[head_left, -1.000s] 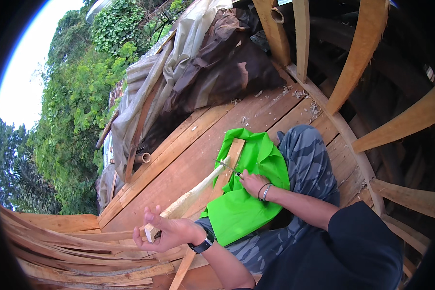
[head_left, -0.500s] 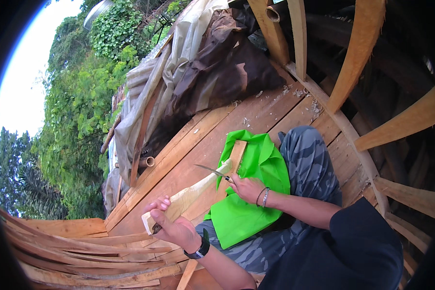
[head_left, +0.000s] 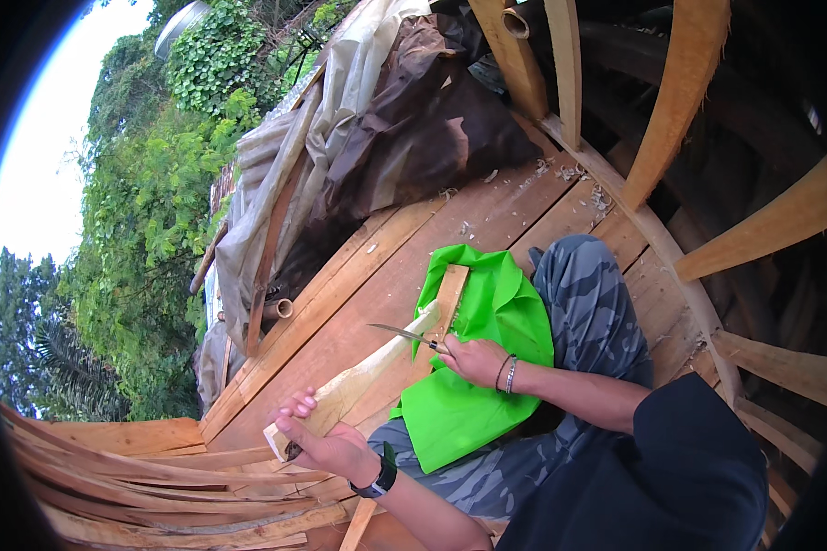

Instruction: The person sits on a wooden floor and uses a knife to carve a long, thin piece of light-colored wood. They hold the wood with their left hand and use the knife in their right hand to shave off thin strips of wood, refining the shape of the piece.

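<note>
My left hand (head_left: pixel 323 443) is closed around the wide, squared end of a long pale piece of carved wood (head_left: pixel 366 369). From there the wood narrows toward its far end, which meets a small flat board (head_left: pixel 449 292) lying on a bright green cloth (head_left: pixel 498 298). In my right hand (head_left: pixel 476 360) I grip the handle of a knife (head_left: pixel 402 331), its slim curved blade pointing left across the carved wood. Whether the edge touches the wood I cannot tell. The green cloth covers part of my lap, over grey camouflage trousers (head_left: pixel 583 294).
Wood shavings (head_left: pixel 600 196) lie scattered on the plank floor (head_left: pixel 413 253). Curved upright ribs (head_left: pixel 678 101) line the right side. A brown and grey tarpaulin (head_left: pixel 413 129) is heaped at the back. Long thin wooden strips (head_left: pixel 156 487) lie at the lower left, near my left hand.
My left hand and the wide end of the wood have shifted slightly left and down. The knife blade sits a little lower along the wood. Both grips are kept.
</note>
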The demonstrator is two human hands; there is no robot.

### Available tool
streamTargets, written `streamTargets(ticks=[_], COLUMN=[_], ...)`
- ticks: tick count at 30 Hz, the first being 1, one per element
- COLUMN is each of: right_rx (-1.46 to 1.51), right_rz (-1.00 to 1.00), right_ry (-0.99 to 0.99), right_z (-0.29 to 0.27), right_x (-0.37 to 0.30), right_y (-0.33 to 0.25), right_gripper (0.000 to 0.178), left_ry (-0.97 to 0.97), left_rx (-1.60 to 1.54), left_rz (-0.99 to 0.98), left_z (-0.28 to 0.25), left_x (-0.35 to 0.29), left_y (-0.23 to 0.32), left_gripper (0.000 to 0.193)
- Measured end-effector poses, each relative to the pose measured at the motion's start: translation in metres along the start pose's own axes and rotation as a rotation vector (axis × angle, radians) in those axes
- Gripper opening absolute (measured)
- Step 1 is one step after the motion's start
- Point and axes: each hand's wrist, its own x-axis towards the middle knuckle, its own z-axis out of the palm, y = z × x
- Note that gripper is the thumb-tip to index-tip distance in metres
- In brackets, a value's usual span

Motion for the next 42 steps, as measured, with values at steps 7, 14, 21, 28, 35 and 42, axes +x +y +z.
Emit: streamTargets(ticks=[7,14,21,28,35,42], right_rx=[-0.027,-0.044,-0.092,-0.126,-0.11,-0.115], right_rz=[-0.04,-0.005,0.043,0.012,0.109,0.061], right_ry=[0.037,0.011,0.01,0.063,0.138,0.057], right_z=[0.0,-0.015,-0.01,0.004,0.03,0.012], right_x=[-0.002,0.006,0.012,0.008,0.017,0.004], right_y=[-0.01,-0.017,0.007,0.029,0.078,0.045], right_gripper=[0.032,0.037,0.037,0.038,0.037,0.037], left_ry=[0.031,-0.029,-0.135,-0.272,-0.311,-0.33], left_rx=[0.015,-0.023,-0.068,-0.052,-0.087,-0.101], left_rz=[0.02,-0.004,0.012,0.012,0.012,0.02], left_z=[-0.005,-0.018,-0.019,-0.026,-0.015,-0.019], left_x=[0.001,-0.007,-0.011,-0.012,-0.021,-0.021], left_y=[0.002,0.001,-0.002,0.004,0.001,0.002], left_gripper=[0.024,0.02,0.016,0.019,0.027,0.029])
